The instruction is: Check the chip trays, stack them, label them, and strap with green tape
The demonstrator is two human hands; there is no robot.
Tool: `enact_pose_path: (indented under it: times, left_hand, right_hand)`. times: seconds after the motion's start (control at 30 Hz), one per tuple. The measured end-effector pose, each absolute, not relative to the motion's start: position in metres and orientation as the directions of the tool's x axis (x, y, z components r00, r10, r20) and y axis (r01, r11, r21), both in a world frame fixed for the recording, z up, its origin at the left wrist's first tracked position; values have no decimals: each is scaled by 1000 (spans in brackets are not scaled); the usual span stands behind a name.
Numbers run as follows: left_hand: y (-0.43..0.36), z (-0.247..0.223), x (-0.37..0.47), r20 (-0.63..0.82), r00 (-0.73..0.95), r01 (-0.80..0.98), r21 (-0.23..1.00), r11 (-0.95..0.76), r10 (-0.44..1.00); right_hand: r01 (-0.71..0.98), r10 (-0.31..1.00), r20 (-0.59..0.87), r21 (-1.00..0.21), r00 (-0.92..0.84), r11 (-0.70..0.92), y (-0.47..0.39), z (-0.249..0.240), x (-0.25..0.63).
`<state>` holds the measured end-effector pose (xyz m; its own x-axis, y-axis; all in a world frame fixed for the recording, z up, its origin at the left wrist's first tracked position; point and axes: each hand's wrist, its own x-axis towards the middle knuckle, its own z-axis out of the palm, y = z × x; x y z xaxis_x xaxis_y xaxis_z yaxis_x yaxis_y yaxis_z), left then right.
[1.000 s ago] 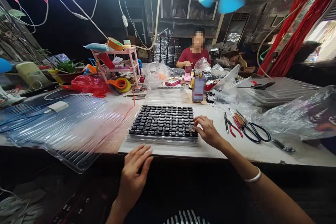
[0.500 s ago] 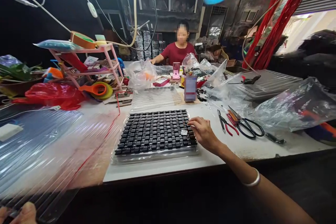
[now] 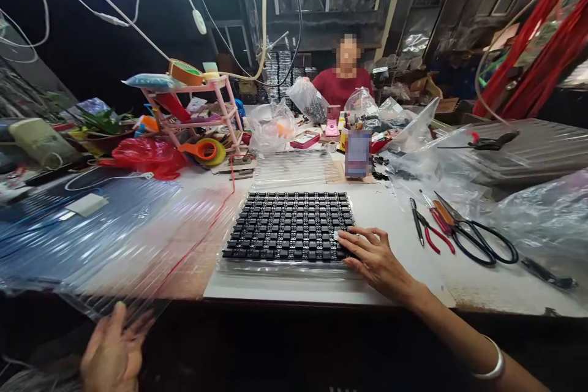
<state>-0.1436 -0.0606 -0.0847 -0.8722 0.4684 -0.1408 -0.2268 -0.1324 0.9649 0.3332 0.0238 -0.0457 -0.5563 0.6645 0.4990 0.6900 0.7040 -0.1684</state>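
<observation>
My left hand (image 3: 111, 348) is low at the left, just off the table's front edge. Its thumb and fingers close on the corner of a clear ribbed plastic tray (image 3: 124, 282), with the fingers partly visible through the plastic. Rows of small black electronic modules (image 3: 289, 226) fill another clear tray (image 3: 285, 269) in front of me. Across the right end of these rows lies my right hand (image 3: 379, 257), palm down, fingers stretched out and slightly apart. A small white label (image 3: 337, 236) shows by its fingertips.
Pliers (image 3: 429, 226), a screwdriver (image 3: 441, 211) and scissors (image 3: 473, 229) lie at the right. Behind the modules are more ribbed clear trays (image 3: 294, 168) and a phone (image 3: 358, 154). A pink rack (image 3: 225, 113) stands back left. A co-worker (image 3: 344, 82) sits opposite.
My view has swung left. My right hand has slid onto the modules and flattened, its fingers spreading over the label. My left hand shows more fully, with the clear tray at its fingers.
</observation>
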Motion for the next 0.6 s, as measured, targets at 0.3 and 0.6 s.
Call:
enact_pose_path:
  times: [0.3,0.6]
  left_hand:
    - [-49,-63,-115,-202,-827,-335,926,-171,525]
    - [-67,-51,-95,58,-849,-182,901,-393,526]
  right_hand:
    - [612,584,637,-214,-503,761,30,-46,339]
    - [555,550,710,-267,-439,788,27,-26,331]
